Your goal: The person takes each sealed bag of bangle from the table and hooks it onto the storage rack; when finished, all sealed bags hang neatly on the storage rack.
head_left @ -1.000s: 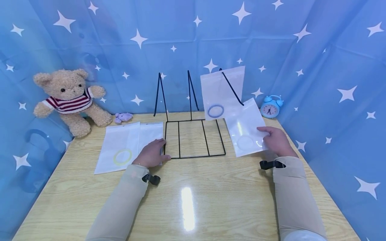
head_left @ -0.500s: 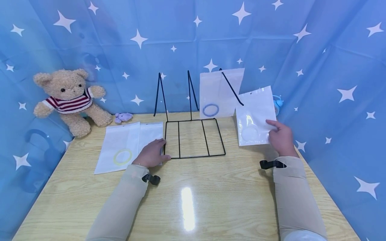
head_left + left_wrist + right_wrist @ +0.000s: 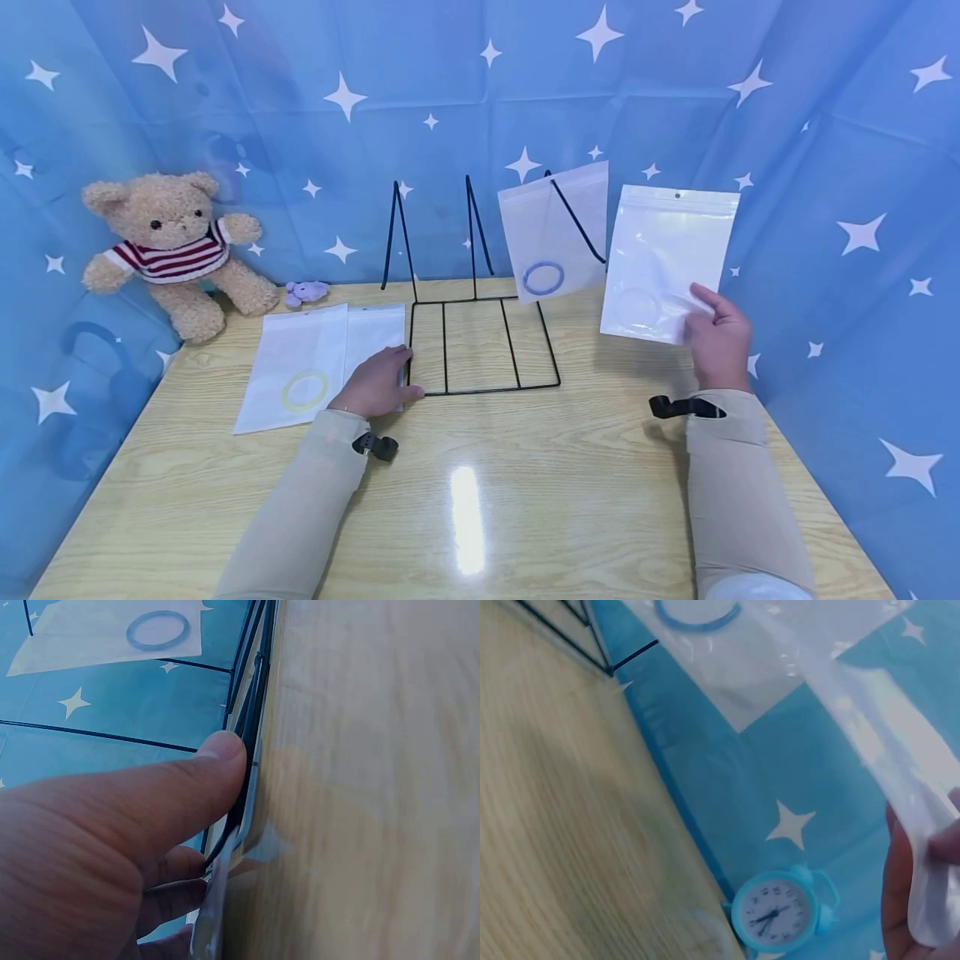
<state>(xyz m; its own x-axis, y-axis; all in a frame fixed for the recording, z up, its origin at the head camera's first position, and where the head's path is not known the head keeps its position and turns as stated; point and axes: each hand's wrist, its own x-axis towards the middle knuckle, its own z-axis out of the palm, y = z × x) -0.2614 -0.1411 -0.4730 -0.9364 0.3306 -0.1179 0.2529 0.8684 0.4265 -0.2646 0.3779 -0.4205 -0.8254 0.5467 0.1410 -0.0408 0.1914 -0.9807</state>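
Note:
My right hand (image 3: 720,346) pinches a white zip bag (image 3: 660,233) by its lower right part, upright above the table; a faint pale ring shows through it. In the right wrist view this zip bag (image 3: 862,735) appears nearly edge-on between thumb and fingers. My left hand (image 3: 375,383) holds the front left corner of a black wire rack (image 3: 483,390); in the left wrist view the thumb lies on the wire, fingers curled beneath. From the rack's right arm hangs another zip bag (image 3: 528,225) with a blue ring (image 3: 525,279) inside, left of the held one.
Two more zip bags lie left of the rack, one (image 3: 300,337) with a yellow ring (image 3: 286,392), the other (image 3: 367,333) partly under my left hand. A teddy bear (image 3: 180,258) and small purple toy (image 3: 306,292) sit back left. A blue alarm clock (image 3: 772,911) stands behind the held bag.
My right hand has drawn the zip bag right and up, away from the rack's right arm, and turned it upright, covering the clock. The hanging bag sways. The left hand stays put.

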